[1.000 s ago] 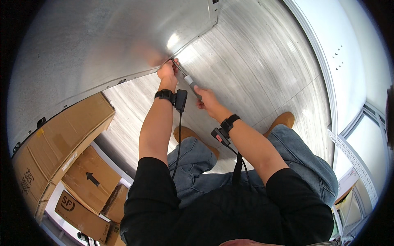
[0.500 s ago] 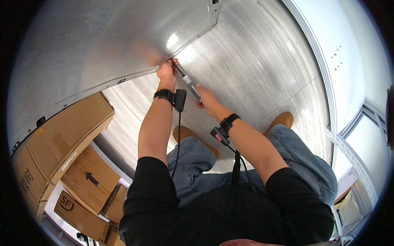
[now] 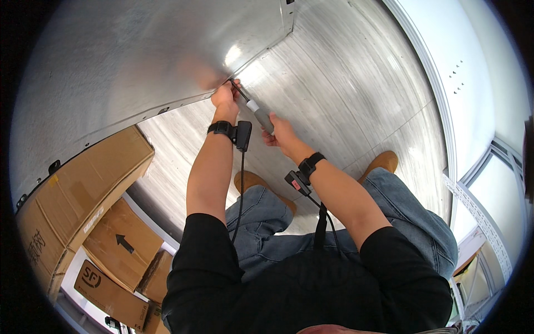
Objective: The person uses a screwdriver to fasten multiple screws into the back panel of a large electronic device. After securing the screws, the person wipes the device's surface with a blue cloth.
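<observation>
My right hand (image 3: pixel 280 133) is closed round the grey handle of a screwdriver (image 3: pixel 262 118). Its dark shaft slants up and left to the lower edge of a large grey metal panel (image 3: pixel 139 61). At that edge my left hand (image 3: pixel 225 96) has its fingers drawn together beside the screwdriver's tip. What those fingers pinch, and the spot where the tip meets the panel, are too small and partly covered to make out. Both wrists carry black straps with small black devices and cables.
Cardboard boxes (image 3: pixel 119 245) are stacked at the lower left, below the panel. Pale wood-look floor (image 3: pixel 356 83) spreads under my hands and brown shoes. A white curved-looking wall or panel (image 3: pixel 473 72) and metal shelf posts (image 3: pixel 484 222) stand to the right.
The screwdriver's handle has turned, showing a plainer grey side, and my right fingers have shifted slightly around it. My left hand stays almost in place by the panel edge.
</observation>
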Demonstrator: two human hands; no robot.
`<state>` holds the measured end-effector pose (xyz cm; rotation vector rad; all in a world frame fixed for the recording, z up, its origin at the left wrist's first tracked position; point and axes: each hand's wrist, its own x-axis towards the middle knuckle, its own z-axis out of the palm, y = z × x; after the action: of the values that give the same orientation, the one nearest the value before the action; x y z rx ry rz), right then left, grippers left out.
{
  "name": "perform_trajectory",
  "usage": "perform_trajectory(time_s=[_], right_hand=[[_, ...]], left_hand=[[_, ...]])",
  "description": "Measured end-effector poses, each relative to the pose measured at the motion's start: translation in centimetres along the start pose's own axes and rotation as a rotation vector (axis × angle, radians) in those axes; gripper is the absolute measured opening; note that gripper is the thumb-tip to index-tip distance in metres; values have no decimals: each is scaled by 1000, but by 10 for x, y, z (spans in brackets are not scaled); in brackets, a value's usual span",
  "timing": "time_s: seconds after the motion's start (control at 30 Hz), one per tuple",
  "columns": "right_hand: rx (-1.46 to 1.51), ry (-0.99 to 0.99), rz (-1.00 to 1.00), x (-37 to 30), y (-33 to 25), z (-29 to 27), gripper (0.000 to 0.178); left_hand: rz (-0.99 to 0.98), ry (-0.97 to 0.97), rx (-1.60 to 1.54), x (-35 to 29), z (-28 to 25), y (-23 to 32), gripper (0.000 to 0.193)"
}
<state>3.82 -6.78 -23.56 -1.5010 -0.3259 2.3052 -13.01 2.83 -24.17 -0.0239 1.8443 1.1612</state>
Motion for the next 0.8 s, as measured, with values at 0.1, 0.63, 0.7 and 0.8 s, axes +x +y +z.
perform_trajectory(time_s=[0.1, 0.63, 0.7, 0.8], right_hand=[[-93, 98, -86, 4, 3, 3, 50], [-70, -45, -41, -4, -8, -2, 36], [-83, -57, -46, -6, -9, -3, 39], [-100, -74, -55, -8, -9, -6, 42]], left_hand=[[3, -24, 3, 0, 2, -1, 12], [-35, 16, -23, 5, 0, 0, 11], [-34, 15, -25, 5, 0, 0, 10], [-27, 17, -51, 5, -2, -1, 9]])
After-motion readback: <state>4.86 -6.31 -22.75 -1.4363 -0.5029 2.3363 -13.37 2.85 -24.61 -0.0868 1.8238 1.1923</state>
